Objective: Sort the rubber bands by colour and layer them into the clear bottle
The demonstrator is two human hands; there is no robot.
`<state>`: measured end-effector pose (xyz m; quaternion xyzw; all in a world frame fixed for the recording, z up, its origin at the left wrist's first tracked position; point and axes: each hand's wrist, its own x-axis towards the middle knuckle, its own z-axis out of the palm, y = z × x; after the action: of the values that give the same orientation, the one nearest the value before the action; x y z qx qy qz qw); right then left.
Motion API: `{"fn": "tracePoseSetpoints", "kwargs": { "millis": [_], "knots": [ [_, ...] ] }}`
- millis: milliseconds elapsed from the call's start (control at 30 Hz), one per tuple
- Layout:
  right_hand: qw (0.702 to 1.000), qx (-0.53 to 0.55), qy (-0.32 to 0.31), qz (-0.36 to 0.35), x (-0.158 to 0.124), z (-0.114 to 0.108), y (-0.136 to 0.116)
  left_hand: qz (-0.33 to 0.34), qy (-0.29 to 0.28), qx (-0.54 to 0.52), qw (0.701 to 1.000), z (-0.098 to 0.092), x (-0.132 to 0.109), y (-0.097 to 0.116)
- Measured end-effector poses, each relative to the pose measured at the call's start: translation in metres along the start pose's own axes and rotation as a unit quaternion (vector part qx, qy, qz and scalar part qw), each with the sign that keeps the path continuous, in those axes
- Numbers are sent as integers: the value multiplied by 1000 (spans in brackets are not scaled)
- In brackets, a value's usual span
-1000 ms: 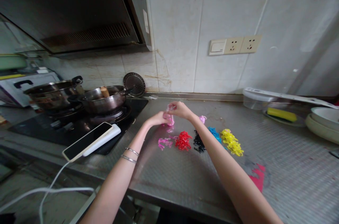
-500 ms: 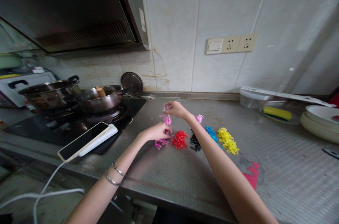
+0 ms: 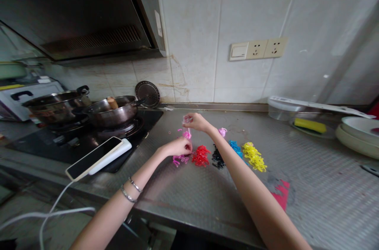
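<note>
The fingers of our right hand [image 3: 197, 122] are closed on a small pink bundle [image 3: 186, 134], which hangs just below the fingertips, above the far part of the steel counter [image 3: 310, 187]. The fingers of our left hand [image 3: 177, 148] are curled together with the tips pinched; we cannot tell whether a piece sits between them. This hand rests at the far edge of the loose pink pieces [image 3: 180, 159], nearer than the right hand and slightly to its left. To the right of the pink pieces, in a row, lie the red pile [image 3: 200, 155], the black pile [image 3: 217, 159], the blue pile [image 3: 236, 148] and the yellow pile [image 3: 254, 156]; each is just beside the next. Our right forearm crosses over the black pile. Left of the hands, a phone [image 3: 94, 157] lies at the near edge of the stove [image 3: 44, 143], which carries a pan [image 3: 110, 112] and a pot [image 3: 51, 106]. At the far right stand a yellow sponge [image 3: 309, 125] and stacked bowls [image 3: 357, 133]. A socket strip [image 3: 257, 48] is mounted on the tiled wall.
</note>
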<state>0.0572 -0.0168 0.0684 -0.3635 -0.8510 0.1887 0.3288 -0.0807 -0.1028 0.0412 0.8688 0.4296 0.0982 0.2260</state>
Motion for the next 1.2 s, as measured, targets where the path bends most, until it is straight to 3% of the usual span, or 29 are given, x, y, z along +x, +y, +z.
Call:
{"fn": "tracePoseSetpoints", "kwargs": {
  "millis": [167, 267, 400, 533, 800, 1200],
  "knots": [
    [1000, 5, 5, 0, 1, 1, 2, -4, 22, -25, 999, -16, -6, -6],
    [1000, 2, 3, -2, 1, 1, 1, 8, 52, -47, 998, -48, -10, -7],
    [1000, 13, 0, -4, 1, 1, 0, 8, 138, -11, 990, -102, -7, 0],
    [1000, 8, 1, 6, 0, -1, -3, 7, 133, 65, 989, -135, 10, 9],
    [1000, 2, -6, 5, 0, -2, -5, -51, 27, 180, 982, -134, 50, 13],
    [1000, 9, 1, -2, 3, 2, 1, 8, 28, 74, 997, -129, 53, 0]
  ]
}}
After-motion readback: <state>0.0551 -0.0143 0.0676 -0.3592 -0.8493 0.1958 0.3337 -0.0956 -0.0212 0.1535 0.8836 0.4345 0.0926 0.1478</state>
